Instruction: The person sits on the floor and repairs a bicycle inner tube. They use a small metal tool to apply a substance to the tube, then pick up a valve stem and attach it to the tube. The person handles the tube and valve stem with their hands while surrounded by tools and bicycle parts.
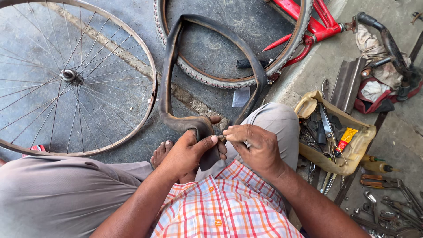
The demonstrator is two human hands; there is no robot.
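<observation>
Hands meet over the person's lap: the left hand (pixel 187 152) grips a folded black inner tube (pixel 176 88), the right hand (pixel 253 145) pinches closed on it. Its loop rests on the floor, between a spoked wheel (pixel 70 77) and a tyre (pixel 233 81).

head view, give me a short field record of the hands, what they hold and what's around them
left hand: grips a fold of the floppy black rubber inner tube
right hand: fingertips pinched at the tube's fold, beside the left thumb
tube: loops up over the grey concrete ground
left side: bare spoked metal wheel rim
top: worn bicycle tyre, red bicycle frame
right side: tan tray of hand tools
</observation>
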